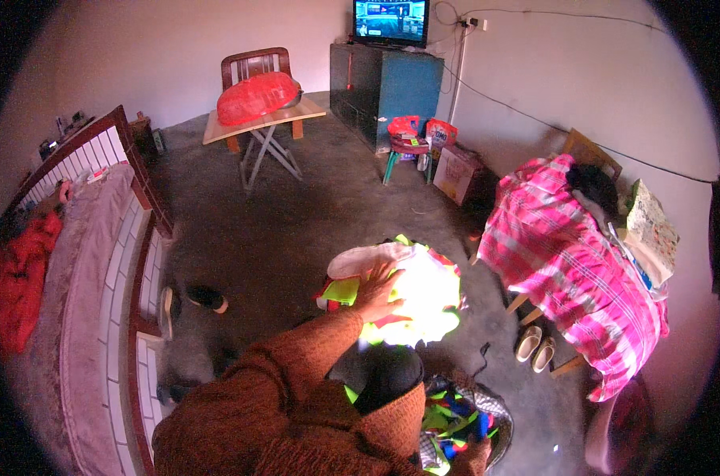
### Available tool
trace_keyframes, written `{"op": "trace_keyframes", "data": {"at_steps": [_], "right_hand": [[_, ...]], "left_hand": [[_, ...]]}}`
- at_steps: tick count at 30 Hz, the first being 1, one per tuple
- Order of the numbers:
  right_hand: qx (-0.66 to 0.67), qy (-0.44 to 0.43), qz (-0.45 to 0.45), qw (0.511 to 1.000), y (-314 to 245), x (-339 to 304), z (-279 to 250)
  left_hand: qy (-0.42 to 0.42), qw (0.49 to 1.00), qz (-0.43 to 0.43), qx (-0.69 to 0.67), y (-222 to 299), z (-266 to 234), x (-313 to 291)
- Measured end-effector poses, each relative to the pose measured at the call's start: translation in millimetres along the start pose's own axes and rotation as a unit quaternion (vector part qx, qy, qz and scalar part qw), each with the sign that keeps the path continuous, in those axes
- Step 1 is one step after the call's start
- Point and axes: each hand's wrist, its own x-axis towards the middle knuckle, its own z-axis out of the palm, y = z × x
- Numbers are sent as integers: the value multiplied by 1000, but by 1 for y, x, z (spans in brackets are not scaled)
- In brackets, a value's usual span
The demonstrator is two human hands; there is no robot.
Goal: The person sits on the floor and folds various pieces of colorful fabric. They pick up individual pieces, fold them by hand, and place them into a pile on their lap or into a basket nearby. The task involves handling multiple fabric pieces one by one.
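Observation:
My left hand (380,293) lies with fingers spread on a heap of fluorescent yellow-green and white fabric (427,293), much of it washed out by bright light. A pale, rounded flat piece (360,260) lies along the heap's far left side, by my fingertips. Low in the view, my right hand (477,458) is at a checked cloth bag (501,428), which stands open. Inside are blue, red and yellow-green fabric pieces (455,419). The right fingers are largely hidden, so their hold does not show. Brown knitted sleeves cover my arms.
On the left stands a bed (86,238) with dark shoes (207,299) beside it. A folding table (265,120) bears a red basin-like object (257,99). A television tops a blue cabinet (411,87). Right are a pink plaid cover (550,230) and pale shoes (535,349).

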Motion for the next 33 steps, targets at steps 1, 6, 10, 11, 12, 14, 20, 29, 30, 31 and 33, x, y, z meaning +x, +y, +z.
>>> {"op": "trace_keyframes", "data": {"at_steps": [1, 6, 10, 11, 12, 14, 20, 29, 30, 31, 33], "right_hand": [[-4, 3, -7, 1000, -5, -2, -5], [-47, 28, -44, 997, -33, -9, -20], [113, 13, -46, 992, -26, -11, -35], [286, -45, -15, 957, -23, -1, -36], [437, -173, 27, 882, -48, 15, 2], [401, -102, -63, 908, -35, 23, 2], [363, -134, -220, 896, -153, -47, 40], [416, -282, -310, 807, -300, -150, 43], [412, -308, -335, 789, -301, -157, 54], [408, -334, -359, 770, -300, -159, 68], [340, -389, -362, 776, -292, -164, 83]], "left_hand": [[9, 996, 2, -85, -2, -7, 1], [79, 885, 65, -454, 44, -94, 4], [16, 780, 177, -600, 119, -218, -17], [60, 765, 325, -552, 127, -237, -16], [82, 766, 387, -506, 143, -281, -45], [11, 638, 525, -563, 163, -283, -42], [-81, 529, 604, -591, 181, -270, -59], [-112, 490, 620, -602, 199, -257, -69], [-113, 490, 621, -602, 199, -257, -71], [-114, 490, 621, -601, 201, -257, -73], [-115, 488, 621, -602, 200, -255, -75]]}}
